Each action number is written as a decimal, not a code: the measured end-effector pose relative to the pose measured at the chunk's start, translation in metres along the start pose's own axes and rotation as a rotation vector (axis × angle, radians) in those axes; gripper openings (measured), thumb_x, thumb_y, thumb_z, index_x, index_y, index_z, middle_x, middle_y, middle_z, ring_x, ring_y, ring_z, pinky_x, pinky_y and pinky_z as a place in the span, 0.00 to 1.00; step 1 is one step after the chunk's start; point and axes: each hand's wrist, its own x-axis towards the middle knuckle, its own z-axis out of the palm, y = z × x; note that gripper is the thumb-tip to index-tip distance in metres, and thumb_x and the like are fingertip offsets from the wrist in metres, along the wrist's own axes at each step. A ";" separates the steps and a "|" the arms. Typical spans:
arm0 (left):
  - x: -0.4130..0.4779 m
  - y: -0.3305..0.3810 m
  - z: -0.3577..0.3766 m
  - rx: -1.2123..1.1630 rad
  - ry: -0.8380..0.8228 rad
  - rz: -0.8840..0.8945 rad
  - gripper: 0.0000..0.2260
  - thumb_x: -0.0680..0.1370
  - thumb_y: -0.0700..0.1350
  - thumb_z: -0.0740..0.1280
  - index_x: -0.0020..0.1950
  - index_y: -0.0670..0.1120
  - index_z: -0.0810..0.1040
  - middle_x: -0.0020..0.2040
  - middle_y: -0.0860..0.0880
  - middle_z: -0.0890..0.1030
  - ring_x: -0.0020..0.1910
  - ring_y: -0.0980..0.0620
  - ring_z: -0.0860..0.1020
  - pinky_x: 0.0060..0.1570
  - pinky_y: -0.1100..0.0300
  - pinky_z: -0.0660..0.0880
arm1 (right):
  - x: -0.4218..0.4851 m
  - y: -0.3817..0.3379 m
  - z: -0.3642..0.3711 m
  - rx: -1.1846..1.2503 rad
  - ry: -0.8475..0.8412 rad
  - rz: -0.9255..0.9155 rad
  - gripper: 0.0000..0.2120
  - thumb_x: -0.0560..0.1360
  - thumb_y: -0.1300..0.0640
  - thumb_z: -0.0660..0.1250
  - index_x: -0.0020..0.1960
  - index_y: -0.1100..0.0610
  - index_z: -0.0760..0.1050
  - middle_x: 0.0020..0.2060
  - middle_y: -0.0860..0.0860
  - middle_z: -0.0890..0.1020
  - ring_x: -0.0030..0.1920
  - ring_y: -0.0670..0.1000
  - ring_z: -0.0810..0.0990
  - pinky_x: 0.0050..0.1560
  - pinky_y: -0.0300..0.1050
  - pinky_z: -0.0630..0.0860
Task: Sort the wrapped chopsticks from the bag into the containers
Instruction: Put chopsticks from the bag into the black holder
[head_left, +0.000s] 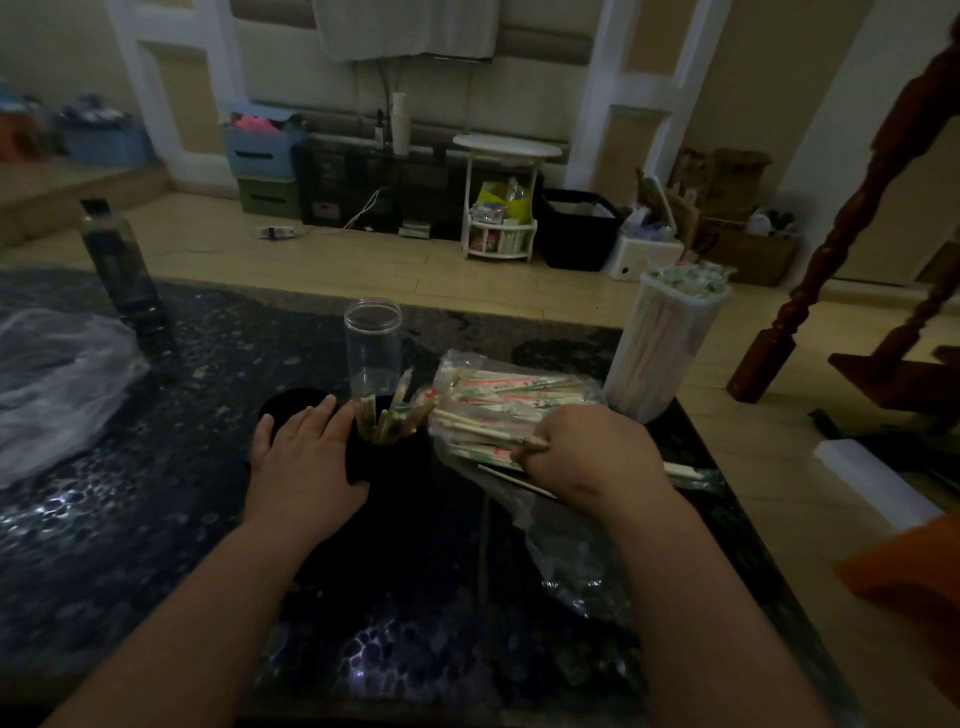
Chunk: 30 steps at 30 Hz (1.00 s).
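Head view, dim light.

Desk: dark glossy top with a pebble-mottled pattern.

Bag: thin, clear, crinkly plastic. It lies flat right of centre and is stuffed with chopsticks. These are slim pale sticks in sleeves printed green and red, stacked roughly parallel.

Right hand: fingers curled, pinching a few chopsticks at the near end of the stack, at the bag. One stick end pokes out past the wrist on the right.

Black cup: dark, outline hard to read against the desk, just left of the bag. It holds a small bunch of chopsticks, upright and fanned, tips above the rim.

Left hand: flat, fingers straight, fingertips against the cup's left side, gripping nothing.

Clear jar: smooth transparent cylinder, upright directly behind the cup, empty.

White tub: tall and translucent, at the desk's right edge. It is packed full of upright chopsticks, with wrapper ends bristling above the rim.

Far left on the desk: a crumpled clear plastic sheet, with a dark bottle upright behind it.
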 end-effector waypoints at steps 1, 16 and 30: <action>0.000 0.000 -0.001 -0.002 -0.007 -0.001 0.39 0.73 0.60 0.67 0.79 0.54 0.52 0.80 0.52 0.55 0.78 0.51 0.54 0.75 0.45 0.43 | -0.001 -0.001 -0.005 0.000 0.019 -0.009 0.16 0.77 0.41 0.60 0.39 0.51 0.75 0.38 0.49 0.77 0.39 0.52 0.75 0.38 0.44 0.68; -0.001 0.001 0.000 0.010 0.003 0.004 0.40 0.73 0.59 0.67 0.80 0.53 0.52 0.80 0.52 0.54 0.78 0.50 0.53 0.75 0.45 0.42 | 0.008 -0.015 -0.004 0.005 0.605 -0.171 0.12 0.78 0.46 0.59 0.50 0.53 0.75 0.46 0.51 0.72 0.46 0.55 0.69 0.45 0.50 0.66; -0.003 0.001 -0.002 -0.013 0.000 0.023 0.38 0.74 0.57 0.66 0.80 0.52 0.52 0.80 0.53 0.52 0.78 0.52 0.50 0.76 0.47 0.40 | 0.024 -0.038 0.012 1.315 0.523 0.113 0.10 0.82 0.51 0.62 0.45 0.50 0.79 0.34 0.49 0.83 0.39 0.48 0.84 0.42 0.43 0.80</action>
